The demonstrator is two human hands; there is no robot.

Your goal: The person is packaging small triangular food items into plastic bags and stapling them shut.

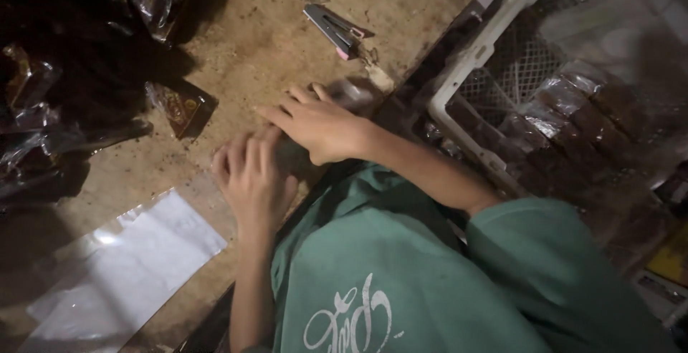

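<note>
Where both hands (287, 149) press together, something hidden (likely clear-wrapped).

Colours here: a scuffed tan-brown wooden desk (272, 45), a teal-green cotton shirt (401, 281) with a white curly print, a white plastic lattice crate (473, 59), dark brown blocks in clear wrap (573, 109), a grey-and-pink stapler (333, 29), and clear shiny plastic sheets (136, 260).
</note>
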